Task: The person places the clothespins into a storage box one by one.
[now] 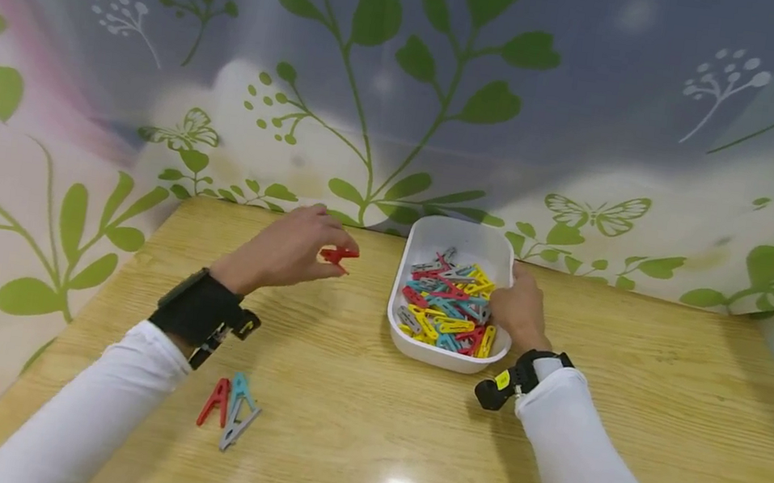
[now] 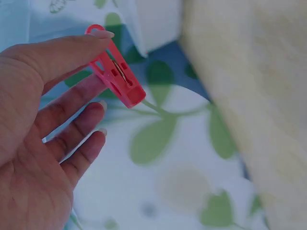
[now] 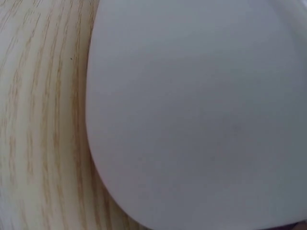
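Between thumb and forefinger my left hand (image 1: 294, 250) pinches a red clothespin (image 1: 337, 254), held above the table left of the white plastic tub. In the left wrist view that clothespin (image 2: 123, 79) shows its metal spring, while the other fingers are spread loosely behind. My right hand (image 1: 521, 308) grips the right rim of the white tub (image 1: 427, 354), whose wall (image 3: 192, 120) fills most of the right wrist view; the hand does not show there. Inside the tub lies a heap of yellow, red, blue and grey clothespins (image 1: 448, 307).
On the near left of the wooden table (image 1: 333, 430) lie a red clothespin (image 1: 215, 402), a blue clothespin (image 1: 240, 390) and a grey clothespin (image 1: 238, 427), close together. A leaf-patterned curtain (image 1: 391, 95) hangs along the table's back edge, just behind the tub.
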Action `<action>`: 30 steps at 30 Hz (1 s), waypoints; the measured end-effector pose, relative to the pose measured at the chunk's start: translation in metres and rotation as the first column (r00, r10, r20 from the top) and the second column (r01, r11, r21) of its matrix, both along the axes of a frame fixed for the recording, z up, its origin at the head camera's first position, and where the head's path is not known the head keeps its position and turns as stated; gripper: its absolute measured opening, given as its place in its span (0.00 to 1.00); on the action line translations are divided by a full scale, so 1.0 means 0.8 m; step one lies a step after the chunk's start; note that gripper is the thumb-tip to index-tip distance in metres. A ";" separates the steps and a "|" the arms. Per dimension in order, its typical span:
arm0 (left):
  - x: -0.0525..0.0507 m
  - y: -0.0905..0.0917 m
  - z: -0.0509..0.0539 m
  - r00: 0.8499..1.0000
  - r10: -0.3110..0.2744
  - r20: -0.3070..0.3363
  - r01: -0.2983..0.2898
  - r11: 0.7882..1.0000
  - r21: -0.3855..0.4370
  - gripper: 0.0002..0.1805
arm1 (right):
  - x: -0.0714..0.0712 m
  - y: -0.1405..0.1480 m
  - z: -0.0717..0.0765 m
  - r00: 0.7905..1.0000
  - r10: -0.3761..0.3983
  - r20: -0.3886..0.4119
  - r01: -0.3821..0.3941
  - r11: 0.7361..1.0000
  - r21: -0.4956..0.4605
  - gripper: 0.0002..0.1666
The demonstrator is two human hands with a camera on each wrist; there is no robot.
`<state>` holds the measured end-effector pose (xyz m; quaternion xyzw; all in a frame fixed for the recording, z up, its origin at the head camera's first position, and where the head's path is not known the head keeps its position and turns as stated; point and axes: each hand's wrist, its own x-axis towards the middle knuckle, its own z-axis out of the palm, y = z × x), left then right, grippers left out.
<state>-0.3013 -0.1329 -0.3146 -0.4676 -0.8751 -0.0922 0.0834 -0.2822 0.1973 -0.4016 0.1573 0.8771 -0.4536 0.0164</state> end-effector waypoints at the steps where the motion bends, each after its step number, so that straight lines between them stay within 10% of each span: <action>1: -0.005 0.014 0.006 1.000 -0.012 0.002 0.012 1.000 0.001 0.15 | 0.000 0.000 0.000 1.000 -0.001 0.001 0.001 1.000 -0.002 0.42; 8: -0.024 0.101 0.025 0.996 -0.075 0.037 0.076 0.997 -0.003 0.15 | 0.000 -0.002 -0.002 1.000 0.006 -0.014 -0.006 1.000 0.006 0.42; 14: -0.025 0.128 0.024 1.000 0.007 0.011 -0.007 1.000 0.017 0.22 | -0.002 -0.016 -0.003 1.000 0.015 -0.010 -0.015 1.000 0.013 0.40; 24: -0.022 0.091 0.014 0.993 0.038 0.111 -0.044 0.998 0.047 0.21 | 0.001 -0.010 0.000 1.000 0.013 -0.014 -0.013 1.000 0.018 0.41; 30: 0.005 0.034 -0.006 0.986 0.003 0.167 -0.008 1.000 0.028 0.16 | 0.003 -0.001 0.003 1.000 0.013 -0.013 -0.013 1.000 0.016 0.40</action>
